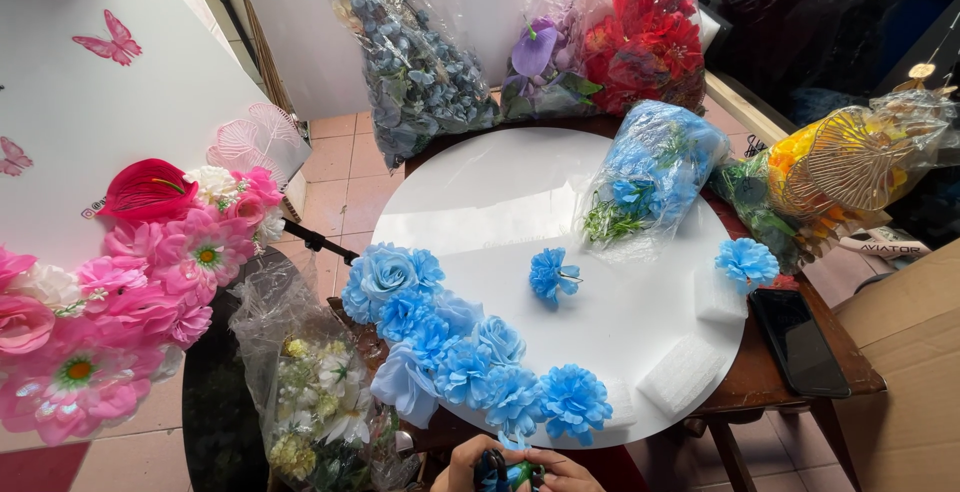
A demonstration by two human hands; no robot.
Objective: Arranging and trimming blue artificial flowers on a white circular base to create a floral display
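Both hands meet at the frame's bottom edge: left hand (pixel 465 464) and right hand (pixel 570 472), fingers curled tight round a small dark blue-green tool (pixel 505 472), w/ its long axis approx. upright. Just beyond the fingertips, blue flower row (pixel 470 352) hugs the near-left rim of round white board (pixel 560 182); both hands equally near.

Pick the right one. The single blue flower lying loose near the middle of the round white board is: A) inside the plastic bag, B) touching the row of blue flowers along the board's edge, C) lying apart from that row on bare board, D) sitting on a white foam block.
C: the loose blue flower lies on bare white board, with a clear gap to the row of blue flowers along the edge.
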